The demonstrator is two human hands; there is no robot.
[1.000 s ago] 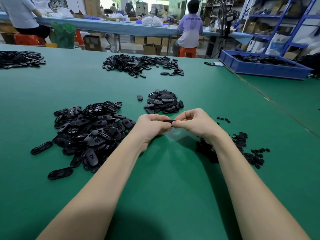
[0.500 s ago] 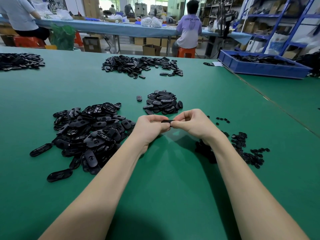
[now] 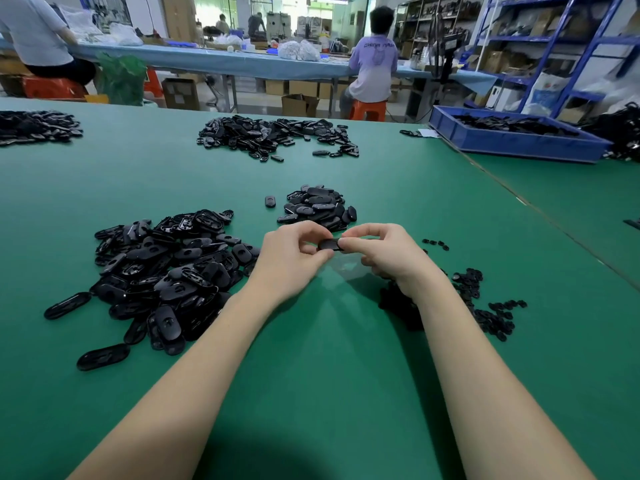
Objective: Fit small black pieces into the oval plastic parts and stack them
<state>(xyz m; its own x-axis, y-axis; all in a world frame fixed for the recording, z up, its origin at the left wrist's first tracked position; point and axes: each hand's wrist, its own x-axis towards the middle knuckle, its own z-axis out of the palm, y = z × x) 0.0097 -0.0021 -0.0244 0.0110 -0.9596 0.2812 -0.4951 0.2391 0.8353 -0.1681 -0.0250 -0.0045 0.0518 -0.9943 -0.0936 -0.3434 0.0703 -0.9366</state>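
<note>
Just above the green desk [image 3: 311,358], in the middle of your view, you hold one oval plastic part [image 3: 330,244] between both hands. Your left hand [image 3: 289,259] pinches its left end with curled fingers, and your right hand [image 3: 381,256] pinches its right end the same way, so both grips are clamped on the one part. Whether a small black piece is already under your fingertips cannot be told; the part is mostly covered.

To judge from this, you are in the fitting step: seating a piece into the oval part, or pressing it home. The heap of unfitted oval parts [image 3: 162,271] lies to your left, touching nothing you hold. The small black pieces [image 3: 485,306] are scattered to your right, partly hidden behind your right forearm. Just beyond your hands sits the smaller pile of finished parts [image 3: 317,207], with one stray part [image 3: 270,201] beside it.

The next move probably calls for a firm, even press so the piece sits flush, then a short reach forward to lay the part on that pile. Keep it flat as you let go, since the pile is loose and a tilted part could slide off. After that your left hand would go to the heap for a fresh part and your right to the small pieces.
</note>
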